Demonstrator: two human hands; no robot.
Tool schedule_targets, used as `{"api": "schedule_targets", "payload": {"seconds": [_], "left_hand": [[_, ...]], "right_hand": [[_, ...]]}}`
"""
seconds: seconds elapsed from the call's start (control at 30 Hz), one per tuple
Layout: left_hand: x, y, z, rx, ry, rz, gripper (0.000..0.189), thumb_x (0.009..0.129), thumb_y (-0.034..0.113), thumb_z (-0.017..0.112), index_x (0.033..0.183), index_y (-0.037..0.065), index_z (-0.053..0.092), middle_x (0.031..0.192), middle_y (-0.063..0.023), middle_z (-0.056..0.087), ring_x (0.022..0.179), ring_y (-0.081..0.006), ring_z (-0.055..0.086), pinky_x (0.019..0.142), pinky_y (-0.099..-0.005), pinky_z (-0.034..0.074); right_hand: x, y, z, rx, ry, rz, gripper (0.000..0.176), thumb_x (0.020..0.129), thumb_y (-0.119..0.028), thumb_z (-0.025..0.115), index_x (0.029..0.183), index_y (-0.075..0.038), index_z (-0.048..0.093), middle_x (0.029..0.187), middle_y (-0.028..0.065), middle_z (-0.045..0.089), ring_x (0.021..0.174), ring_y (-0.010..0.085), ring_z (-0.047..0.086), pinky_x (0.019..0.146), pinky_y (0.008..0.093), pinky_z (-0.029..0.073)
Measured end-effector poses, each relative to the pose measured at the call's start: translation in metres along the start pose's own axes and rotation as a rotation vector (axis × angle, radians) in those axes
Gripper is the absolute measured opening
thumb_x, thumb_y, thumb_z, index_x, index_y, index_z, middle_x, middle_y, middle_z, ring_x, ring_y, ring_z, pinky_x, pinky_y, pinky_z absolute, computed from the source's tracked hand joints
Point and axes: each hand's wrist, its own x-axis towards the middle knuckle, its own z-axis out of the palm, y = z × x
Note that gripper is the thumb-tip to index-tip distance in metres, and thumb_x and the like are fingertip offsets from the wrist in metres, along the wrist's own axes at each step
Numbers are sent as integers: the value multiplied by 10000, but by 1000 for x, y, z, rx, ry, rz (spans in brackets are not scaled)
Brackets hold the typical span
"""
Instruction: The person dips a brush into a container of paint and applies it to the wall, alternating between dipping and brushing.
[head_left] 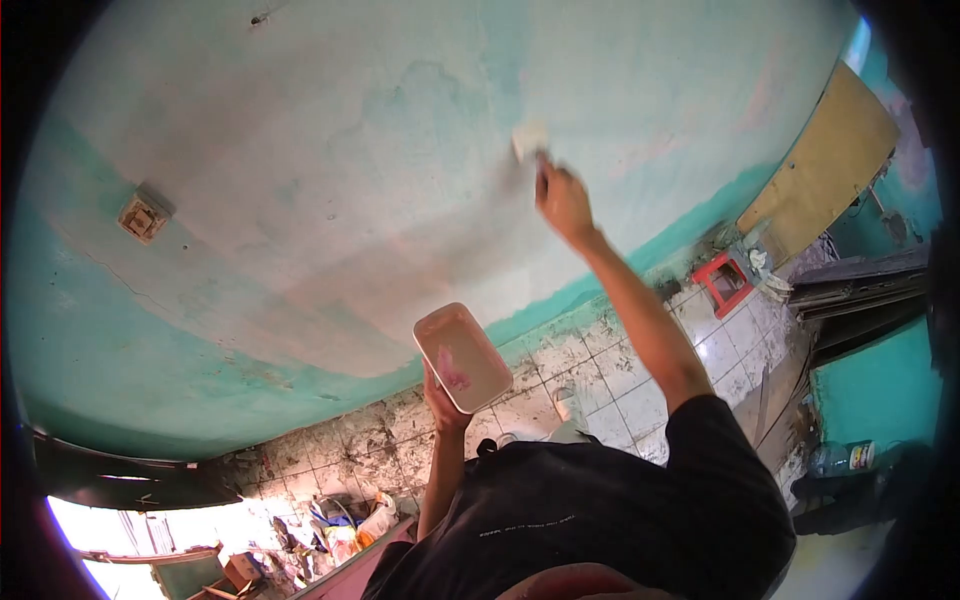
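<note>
Two hands are busy. The right hand (pixel 565 200) is closed round the handle of a pale flat-bladed scraper (pixel 528 140), whose blade lies against the patchy white-and-turquoise plastered wall (pixel 330 150) at full arm's stretch. The left hand (pixel 442 400) grips a pinkish rectangular plastic tray (pixel 482 345) from beneath, fingers curled on its near end. It is held close to the body, probably so the blade can reach it easily. Inside the tray there is only a smear of pink paste (pixel 452 378). A red stool (pixel 728 282) stands on the dirty tiled floor (pixel 620 370).

Scraper (pixel 528 140) on wall (pixel 300 150), above-right of tray (pixel 462 357); socket (pixel 143 216) on wall far left; stool (pixel 727 282) on floor (pixel 620 375) right.
</note>
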Motion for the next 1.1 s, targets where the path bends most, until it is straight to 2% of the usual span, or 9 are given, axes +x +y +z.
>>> {"api": "schedule_targets", "payload": {"seconds": [0.1, 0.23, 0.43, 0.53, 0.73, 0.9, 0.97, 1.03, 1.1], "left_hand": [[0, -5, -13, 1, 1, -11, 636, 1013, 535, 427, 1468, 91, 413, 1308, -18, 559, 1147, -214, 555, 989, -405, 468], [20, -5, -38, -110, -194, -73, 619, 1017, 528, 421, 1470, 107, 409, 1327, -39, 556, 1158, -228, 558, 1000, -423, 463], [16, -16, 39, -48, -65, -28, 611, 1019, 528, 409, 1466, 112, 405, 1358, -53, 540, 1209, -250, 543, 1028, -443, 454], [25, -28, 35, 38, -96, 33, 589, 1020, 519, 416, 1449, 115, 424, 1362, -53, 538, 1220, -257, 537, 1032, -447, 452], [32, -36, 64, 32, -4, 80, 595, 1019, 513, 425, 1463, 117, 410, 1276, -13, 564, 1024, -173, 585, 876, -354, 518], [52, -32, -2, -11, -171, -40, 599, 1025, 513, 412, 1475, 118, 399, 1279, -12, 560, 1009, -163, 586, 872, -341, 513], [46, -32, 10, -13, -131, -50, 600, 1024, 515, 411, 1474, 118, 400, 1289, -17, 557, 1065, -188, 577, 913, -369, 501], [53, -33, 31, -25, -106, -39, 601, 1023, 518, 409, 1473, 119, 402, 1300, -22, 555, 1122, -213, 567, 953, -397, 490], [47, -33, 42, -38, -125, -46, 600, 1027, 518, 398, 1475, 119, 399, 1296, -24, 557, 1079, -197, 584, 919, -382, 503]], "right_hand": [[-71, 33, 15, 15, -823, 305, 266, 815, -131, 609, 1048, -14, 660, 887, 273, 658, 831, 437, 661, 795, 516, 548], [2, 53, -16, 51, -645, 138, 142, 790, -141, 653, 893, -56, 703, 939, 179, 686, 889, 378, 633, 900, 483, 481], [243, -19, -199, -17, 232, -232, 182, 859, -206, 682, 892, -31, 721, 646, 167, 656, 553, 302, 648, 560, 374, 505], [255, -21, -181, 87, 446, -301, 116, 859, -144, 674, 915, -44, 690, 607, 178, 615, 518, 334, 625, 523, 390, 493], [48, 26, -32, 111, 53, -23, 354, 865, -70, 614, 1213, -5, 589, 740, 233, 621, 683, 410, 635, 637, 506, 522], [-26, 79, -8, -4, -691, 143, 178, 782, -61, 636, 936, 7, 690, 830, 248, 665, 776, 420, 650, 709, 505, 530], [39, 60, -43, -8, -689, 237, 130, 766, -99, 658, 864, -23, 698, 834, 228, 675, 945, 390, 639, 836, 487, 510], [109, 46, -94, 70, -299, -87, 170, 817, -161, 681, 905, -18, 707, 782, 212, 685, 757, 369, 674, 687, 447, 531], [160, 9, -149, 166, -146, -35, 214, 858, -129, 665, 1033, -13, 704, 690, 191, 660, 563, 304, 633, 569, 377, 500]]}}
